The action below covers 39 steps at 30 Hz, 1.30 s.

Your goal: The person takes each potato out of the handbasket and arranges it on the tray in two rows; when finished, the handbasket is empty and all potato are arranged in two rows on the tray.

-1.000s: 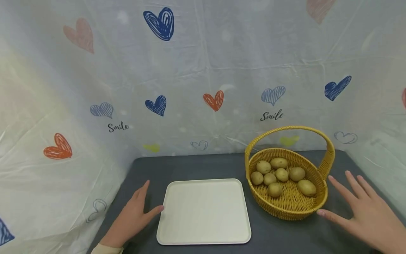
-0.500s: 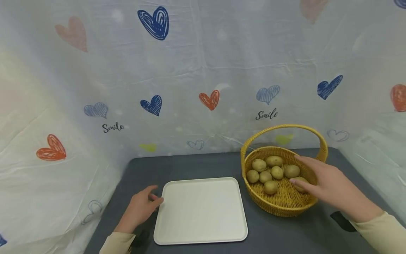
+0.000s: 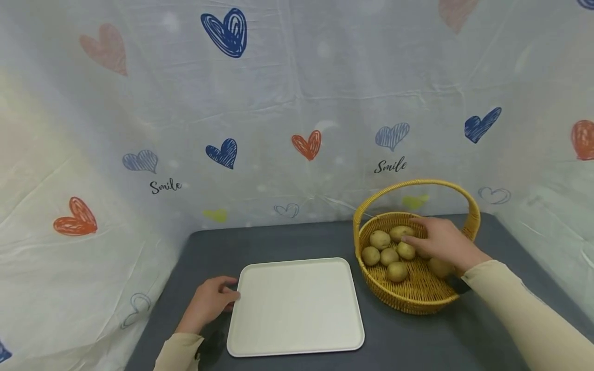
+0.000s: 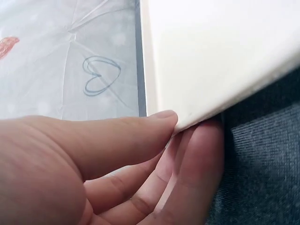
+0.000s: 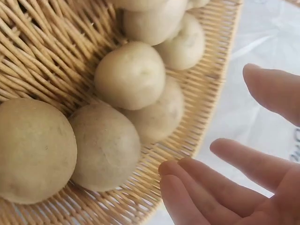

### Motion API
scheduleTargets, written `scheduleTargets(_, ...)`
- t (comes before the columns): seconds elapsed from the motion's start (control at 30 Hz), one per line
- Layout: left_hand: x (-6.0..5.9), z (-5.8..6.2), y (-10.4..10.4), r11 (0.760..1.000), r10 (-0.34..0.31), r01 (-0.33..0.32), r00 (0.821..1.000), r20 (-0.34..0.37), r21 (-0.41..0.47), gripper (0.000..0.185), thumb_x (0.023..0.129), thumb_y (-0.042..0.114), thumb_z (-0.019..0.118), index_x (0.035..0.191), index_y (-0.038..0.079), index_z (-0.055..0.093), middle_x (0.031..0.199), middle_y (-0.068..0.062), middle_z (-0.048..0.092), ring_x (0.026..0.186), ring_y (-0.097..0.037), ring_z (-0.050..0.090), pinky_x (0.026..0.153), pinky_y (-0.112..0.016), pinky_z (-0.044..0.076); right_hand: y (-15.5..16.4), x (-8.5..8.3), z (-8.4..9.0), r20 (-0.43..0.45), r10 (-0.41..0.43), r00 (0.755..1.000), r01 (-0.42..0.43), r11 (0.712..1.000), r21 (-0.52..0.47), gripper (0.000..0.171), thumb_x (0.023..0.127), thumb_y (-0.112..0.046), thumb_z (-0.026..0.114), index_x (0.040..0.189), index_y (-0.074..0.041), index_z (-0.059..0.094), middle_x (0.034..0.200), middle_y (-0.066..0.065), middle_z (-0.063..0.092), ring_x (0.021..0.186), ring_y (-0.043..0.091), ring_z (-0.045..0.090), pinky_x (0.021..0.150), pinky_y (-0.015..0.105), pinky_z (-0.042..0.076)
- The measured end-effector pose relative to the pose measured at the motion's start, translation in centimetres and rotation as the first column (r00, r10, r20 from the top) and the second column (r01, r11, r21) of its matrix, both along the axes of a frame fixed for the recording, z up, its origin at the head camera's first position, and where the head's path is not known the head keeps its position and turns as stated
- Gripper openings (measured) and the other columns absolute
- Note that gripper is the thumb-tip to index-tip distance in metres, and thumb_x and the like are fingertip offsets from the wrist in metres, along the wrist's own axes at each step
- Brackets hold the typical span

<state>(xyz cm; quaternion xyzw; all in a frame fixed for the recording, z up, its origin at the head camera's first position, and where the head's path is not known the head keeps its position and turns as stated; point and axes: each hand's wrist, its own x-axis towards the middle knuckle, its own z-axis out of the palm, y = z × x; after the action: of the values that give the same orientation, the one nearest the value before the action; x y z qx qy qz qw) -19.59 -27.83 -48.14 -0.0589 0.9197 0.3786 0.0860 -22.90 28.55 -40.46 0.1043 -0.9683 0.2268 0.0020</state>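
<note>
A cream tray (image 3: 297,306) lies flat on the dark table. My left hand (image 3: 211,301) grips its left edge; in the left wrist view the thumb (image 4: 117,136) lies on top of the tray (image 4: 211,56) and the fingers curl beneath it. A yellow wicker basket (image 3: 410,306) with an arched handle (image 3: 413,184) holds several potatoes (image 3: 379,239). My right hand (image 3: 443,239) reaches into the basket over the potatoes. In the right wrist view its fingers (image 5: 225,187) hover spread and relaxed just above the potatoes (image 5: 129,75), gripping none.
A white sheet printed with hearts (image 3: 227,33) walls in the table (image 3: 287,242) at the back and both sides. The basket stands just right of the tray. A dark strap (image 3: 457,283) shows at my right wrist.
My right hand moved from the table right of the basket up into it, over the potatoes. My left hand's fingers curled from flat onto the tray's left edge.
</note>
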Motion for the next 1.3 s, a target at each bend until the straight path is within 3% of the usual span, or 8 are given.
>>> scheduleTargets(0.07, 0.1, -0.3, -0.3, 0.999, 0.020, -0.020, 1.000, 0.005, 0.032, 0.045, 0.094, 0.010, 0.080, 0.136, -0.004, 0.069, 0.089, -0.007, 0.078, 0.073, -0.018, 0.074, 0.070, -0.038, 0.067, -0.2, -0.9, -0.3, 0.027, -0.003, 1.000, 0.003, 1.000, 0.007, 0.079, 0.107, -0.055, 0.063, 0.155, 0.007, 0.052, 0.138, 0.034, 0.067, 0.116, 0.053, 0.068, 0.100, 0.065, 0.055)
scheduleTargets(0.13, 0.1, -0.4, -0.5, 0.997, 0.030, -0.030, 0.999, 0.013, 0.068, 0.045, 0.094, 0.009, 0.080, 0.136, -0.004, 0.069, 0.089, -0.008, 0.078, 0.073, -0.018, 0.074, 0.070, -0.039, 0.067, -0.3, -1.5, -0.5, 0.036, -0.010, 0.999, 0.010, 1.000, 0.013, 0.075, 0.108, -0.051, 0.064, 0.154, 0.007, 0.053, 0.149, 0.035, 0.060, 0.133, 0.058, 0.058, 0.109, 0.072, 0.049)
scheduleTargets(0.23, -0.1, -0.5, -0.6, 0.993, 0.041, -0.044, 0.999, 0.027, 0.114, 0.047, 0.093, 0.008, 0.081, 0.137, -0.005, 0.068, 0.091, -0.009, 0.077, 0.073, -0.019, 0.075, 0.072, -0.039, 0.068, -0.3, -2.2, -0.8, 0.065, -0.028, 0.998, 0.027, 1.000, 0.013, 0.073, 0.108, -0.049, 0.064, 0.154, 0.007, 0.053, 0.150, 0.035, 0.058, 0.137, 0.060, 0.054, 0.111, 0.073, 0.046)
scheduleTargets(0.5, -0.4, -0.7, -0.5, 0.988, 0.064, -0.072, 0.996, 0.066, 0.139, 0.047, 0.092, 0.007, 0.082, 0.136, -0.004, 0.068, 0.094, -0.012, 0.078, 0.075, -0.020, 0.075, 0.072, -0.039, 0.068, -0.3, -3.2, -1.7, 0.074, -0.046, 0.996, 0.046, 0.999, 0.003, 0.070, 0.107, -0.045, 0.067, 0.148, 0.010, 0.056, 0.142, 0.036, 0.063, 0.131, 0.058, 0.059, 0.107, 0.071, 0.050)
scheduleTargets(0.93, -0.4, -0.7, -0.8, 0.971, 0.083, -0.104, 0.991, 0.102, 0.217, 0.052, 0.092, 0.011, 0.086, 0.138, -0.003, 0.067, 0.097, -0.015, 0.076, 0.076, -0.020, 0.076, 0.072, -0.039, 0.067, -0.5, -4.0, -2.1, 0.121, -0.062, 0.991, 0.062, 0.998, 0.007, 0.066, 0.106, -0.044, 0.066, 0.144, 0.010, 0.061, 0.142, 0.037, 0.062, 0.130, 0.058, 0.058, 0.105, 0.070, 0.052)
scheduleTargets(1.17, -0.5, -0.8, -0.9, 0.962, 0.073, -0.098, 0.992, 0.106, 0.254, 0.053, 0.090, 0.008, 0.087, 0.138, -0.003, 0.067, 0.097, -0.015, 0.075, 0.077, -0.021, 0.074, 0.074, -0.039, 0.067, -0.3, -4.2, -2.4, 0.104, -0.059, 0.993, 0.061, 0.998, -0.019, 0.046, 0.105, -0.035, 0.069, 0.128, 0.004, 0.069, 0.130, 0.031, 0.069, 0.117, 0.050, 0.066, 0.093, 0.062, 0.056)
scheduleTargets(1.3, -0.6, -0.9, -1.1, 0.961, 0.081, -0.107, 0.991, 0.109, 0.256, 0.054, 0.089, 0.008, 0.088, 0.138, -0.003, 0.067, 0.096, -0.015, 0.075, 0.077, -0.021, 0.075, 0.074, -0.039, 0.068, -0.5, -4.3, -2.2, 0.122, -0.044, 0.992, 0.049, 0.998, -0.039, 0.042, 0.104, -0.033, 0.073, 0.126, 0.002, 0.069, 0.131, 0.031, 0.069, 0.119, 0.050, 0.065, 0.093, 0.061, 0.056)
